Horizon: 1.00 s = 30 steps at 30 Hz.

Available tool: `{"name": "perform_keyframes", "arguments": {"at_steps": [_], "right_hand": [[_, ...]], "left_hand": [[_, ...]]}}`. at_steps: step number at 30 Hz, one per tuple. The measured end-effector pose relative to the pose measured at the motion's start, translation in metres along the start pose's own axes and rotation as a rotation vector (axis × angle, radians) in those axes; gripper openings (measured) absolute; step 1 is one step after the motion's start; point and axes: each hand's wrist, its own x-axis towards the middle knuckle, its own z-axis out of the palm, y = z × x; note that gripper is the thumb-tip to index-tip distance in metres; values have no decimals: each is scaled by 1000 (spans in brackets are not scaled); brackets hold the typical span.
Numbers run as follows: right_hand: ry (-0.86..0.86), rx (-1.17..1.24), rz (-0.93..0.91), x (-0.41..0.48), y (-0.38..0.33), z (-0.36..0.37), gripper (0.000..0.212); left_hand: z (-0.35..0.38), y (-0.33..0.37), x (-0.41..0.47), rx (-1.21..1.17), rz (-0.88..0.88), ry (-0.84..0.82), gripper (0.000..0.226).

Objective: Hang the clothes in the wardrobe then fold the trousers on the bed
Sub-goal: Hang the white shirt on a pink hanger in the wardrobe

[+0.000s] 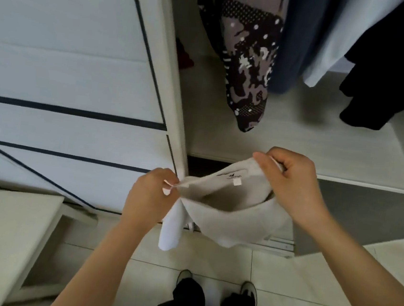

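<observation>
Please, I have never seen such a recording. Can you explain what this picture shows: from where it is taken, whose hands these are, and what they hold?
There is no machine here. A person wears one wide camera on the head, looking forward and down, so you see their own arms and, at the bottom, their shoes. The left hand and the right hand each grip one side of the neck opening of a beige top and hold it open; a small label shows inside. A white piece of cloth hangs below the left hand; I cannot tell what it is. In front is an open wardrobe: its white door is on the left, and inside hang a patterned garment, a blue garment and a black garment.
</observation>
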Motion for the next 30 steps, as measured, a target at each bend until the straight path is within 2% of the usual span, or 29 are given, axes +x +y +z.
{"name": "perform_keyframes", "arguments": {"at_steps": [3,7,9,11,13,16,20,22,24,27,30], "right_hand": [[-4,34,-23,3,15,-26,56],[-102,84,-81,1,24,-48,50],[-158,86,-141,-3,25,-55,46],[-189,90,-192,-5,27,-63,47],[-204,94,-210,-6,29,-72,49],[-199,101,-252,-8,33,-89,49],[-214,49,-270,-11,40,-111,31],[-253,14,-309,-12,43,-119,25],[-267,-48,-385,-11,48,-126,29],[-188,-162,-471,-3,61,-135,32],[-151,-226,-478,12,71,-146,26]], "left_hand": [[8,17,-3,-19,-39,158,32],[34,73,-18,-346,-35,33,19],[59,97,-23,-313,40,-4,24],[82,107,-24,-181,54,58,25],[94,109,-28,-96,-17,135,15],[95,100,-43,-115,-156,189,8],[86,101,-56,-100,-215,244,9],[83,108,-57,-135,-247,207,8],[77,114,-58,-330,-302,110,15],[60,128,-64,-643,-308,-77,36],[40,142,-66,-668,-231,-172,59]]}}
